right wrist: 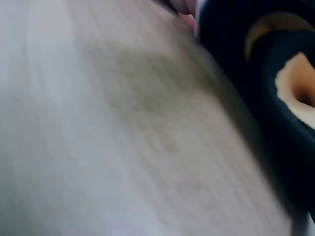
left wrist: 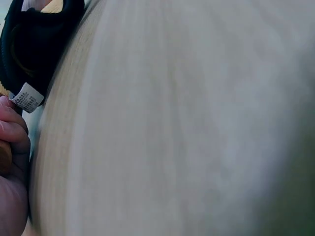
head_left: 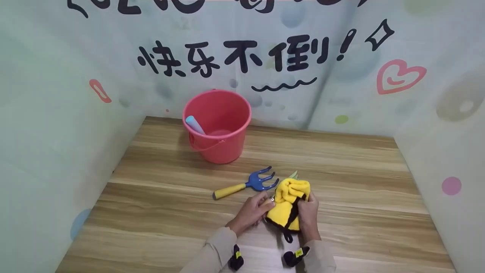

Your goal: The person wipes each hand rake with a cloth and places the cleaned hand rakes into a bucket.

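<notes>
In the head view my left hand (head_left: 252, 210) grips the short wooden handle (head_left: 268, 204) of a tool with a metal collar. The handle's brown end (left wrist: 5, 158) shows between the fingers in the left wrist view. A bunched yellow-and-black cloth (head_left: 280, 213), with black trim and a hanging loop, covers most of the tool. A pale green tip (head_left: 294, 174) sticks out above it. My right hand (head_left: 308, 213) holds the cloth from the right side, its fingers partly hidden. In the left wrist view the cloth's black part (left wrist: 37, 46) carries a white label.
A blue hand rake (head_left: 257, 181) with a yellow handle lies just left of the cloth. Behind it stands a red bucket (head_left: 223, 148) holding a light blue tube-shaped thing (head_left: 195, 124). Printed fabric walls (head_left: 341, 94) enclose the wooden table (head_left: 159, 212) at the back and sides.
</notes>
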A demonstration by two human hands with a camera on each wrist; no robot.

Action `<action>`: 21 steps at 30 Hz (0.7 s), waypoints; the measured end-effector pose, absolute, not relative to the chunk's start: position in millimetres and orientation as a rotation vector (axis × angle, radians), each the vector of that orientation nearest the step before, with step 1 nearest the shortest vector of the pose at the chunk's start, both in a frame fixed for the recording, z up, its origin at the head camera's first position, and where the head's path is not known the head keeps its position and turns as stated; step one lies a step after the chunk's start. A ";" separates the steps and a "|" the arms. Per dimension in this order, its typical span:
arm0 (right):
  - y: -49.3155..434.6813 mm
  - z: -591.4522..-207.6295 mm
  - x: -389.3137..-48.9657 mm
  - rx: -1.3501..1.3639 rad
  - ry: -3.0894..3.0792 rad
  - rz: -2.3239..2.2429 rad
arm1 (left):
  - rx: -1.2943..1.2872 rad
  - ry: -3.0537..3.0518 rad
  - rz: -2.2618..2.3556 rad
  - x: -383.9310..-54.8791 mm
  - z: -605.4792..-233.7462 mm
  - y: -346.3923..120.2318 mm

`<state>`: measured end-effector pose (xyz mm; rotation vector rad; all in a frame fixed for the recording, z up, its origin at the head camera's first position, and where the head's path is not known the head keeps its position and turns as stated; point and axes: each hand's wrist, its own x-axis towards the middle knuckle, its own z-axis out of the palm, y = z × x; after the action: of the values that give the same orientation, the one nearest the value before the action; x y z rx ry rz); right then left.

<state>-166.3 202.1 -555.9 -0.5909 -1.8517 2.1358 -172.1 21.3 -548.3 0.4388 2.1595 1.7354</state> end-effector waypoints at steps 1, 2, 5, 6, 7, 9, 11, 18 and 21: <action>201.3 -555.2 -166.5 -0.599 -1.835 2.148 | 0.440 2.159 1.739 -172.2 -548.3 21.2; 200.9 -554.4 -166.7 -0.599 -1.825 2.160 | 0.437 2.155 1.738 -172.3 -547.7 20.8; 200.9 -550.7 -166.5 -0.573 -1.842 2.168 | 0.431 2.113 1.753 -174.0 -552.1 19.6; 201.8 -549.5 -166.4 -0.568 -1.882 2.145 | 0.434 2.093 1.764 -173.7 -552.6 18.9; 202.7 -548.2 -165.9 -0.568 -1.926 2.102 | 0.439 2.078 1.770 -173.4 -553.2 18.4; 205.6 -544.9 -164.4 -0.558 -2.033 1.998 | 0.446 2.058 1.774 -172.3 -554.3 17.4; 210.2 -540.9 -162.4 -0.554 -2.136 1.868 | 0.461 2.037 1.773 -170.9 -554.8 16.3; 228.3 -515.8 -167.4 -0.460 -2.345 1.340 | 0.499 1.974 1.752 -171.3 -553.1 11.8; 237.9 -504.8 -171.7 -0.404 -2.397 1.159 | 0.480 1.943 1.748 -172.8 -551.3 11.4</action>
<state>-171.7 237.9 -504.8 -0.4039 -2.3966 1.1589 -172.8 11.4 -551.3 0.4796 1.9429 1.7480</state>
